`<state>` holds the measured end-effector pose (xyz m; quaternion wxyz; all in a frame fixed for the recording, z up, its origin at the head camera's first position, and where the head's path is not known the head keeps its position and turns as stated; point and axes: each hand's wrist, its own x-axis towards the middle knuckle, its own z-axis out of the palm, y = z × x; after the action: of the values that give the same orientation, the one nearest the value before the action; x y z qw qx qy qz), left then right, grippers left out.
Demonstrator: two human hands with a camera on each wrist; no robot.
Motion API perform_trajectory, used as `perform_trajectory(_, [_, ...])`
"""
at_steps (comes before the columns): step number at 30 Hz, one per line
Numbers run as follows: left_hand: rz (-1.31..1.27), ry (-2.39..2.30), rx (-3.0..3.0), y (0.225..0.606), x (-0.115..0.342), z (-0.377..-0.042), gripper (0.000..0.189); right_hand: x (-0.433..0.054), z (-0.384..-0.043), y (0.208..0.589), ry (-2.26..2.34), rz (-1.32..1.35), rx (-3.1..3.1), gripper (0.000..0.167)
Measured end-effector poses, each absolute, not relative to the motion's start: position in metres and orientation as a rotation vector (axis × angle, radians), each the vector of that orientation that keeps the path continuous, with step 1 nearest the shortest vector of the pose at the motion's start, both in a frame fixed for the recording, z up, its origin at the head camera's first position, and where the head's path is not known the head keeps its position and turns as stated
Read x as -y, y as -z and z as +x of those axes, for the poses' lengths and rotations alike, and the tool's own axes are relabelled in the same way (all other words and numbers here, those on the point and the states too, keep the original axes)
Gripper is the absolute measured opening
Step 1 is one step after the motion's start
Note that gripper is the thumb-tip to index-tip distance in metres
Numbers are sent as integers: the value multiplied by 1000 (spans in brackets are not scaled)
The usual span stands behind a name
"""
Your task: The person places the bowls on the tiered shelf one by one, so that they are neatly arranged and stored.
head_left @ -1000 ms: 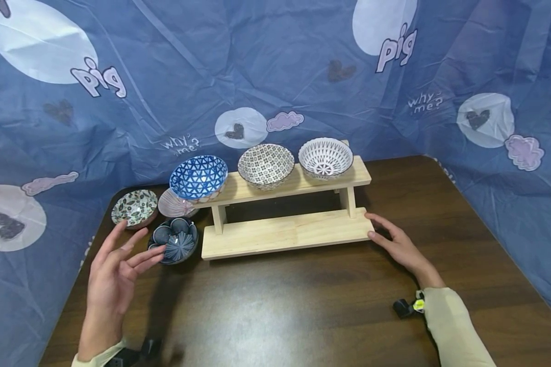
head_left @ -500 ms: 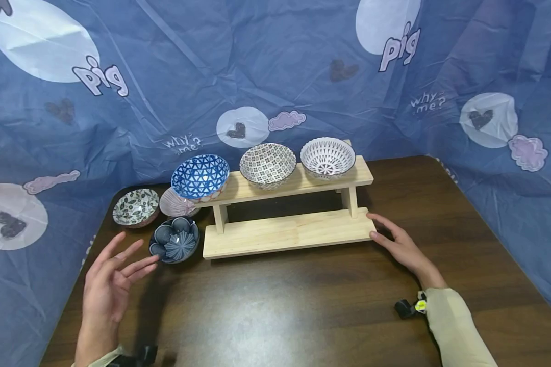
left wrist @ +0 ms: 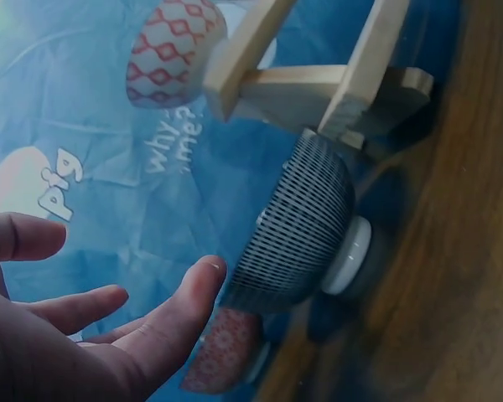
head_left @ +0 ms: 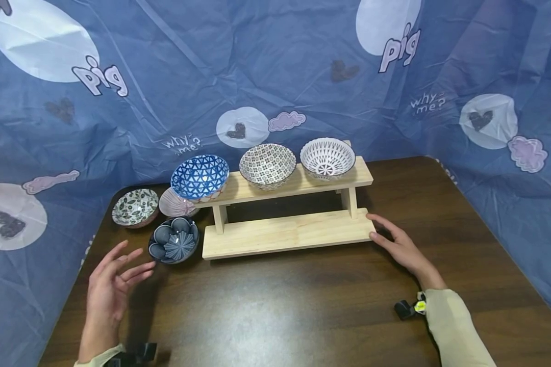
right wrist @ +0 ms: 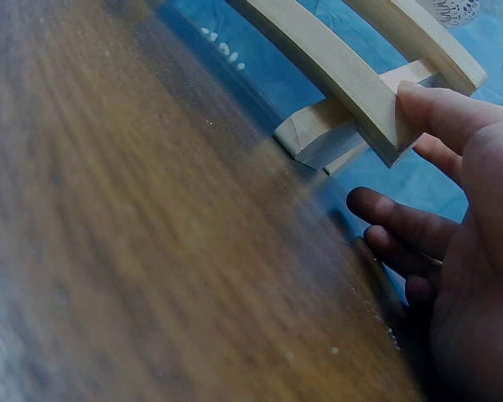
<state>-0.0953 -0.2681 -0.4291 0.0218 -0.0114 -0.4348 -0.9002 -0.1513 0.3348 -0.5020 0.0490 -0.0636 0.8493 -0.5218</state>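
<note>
Wooden stand (head_left: 286, 233), pinched by right hand (head_left: 403, 248), bears three bowls (head_left: 268, 164); left hand (head_left: 108, 290) hangs loose.

Your right grip (head_left: 403, 250) holds the end of the wooden stand (head_left: 280, 235), three bowls (head_left: 268, 164) on its upper shelf (head_left: 299, 181); your left grip (head_left: 112, 288) hovers near the dark blue bowl (head_left: 174, 242) on the bench (head_left: 275, 306).
</note>
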Motion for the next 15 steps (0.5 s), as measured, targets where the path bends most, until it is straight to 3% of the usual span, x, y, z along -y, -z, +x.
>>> perform_trajectory(15, [78,2727,1658,461,274,-109,32,-335,-152,503,1582,-189,-2590,55])
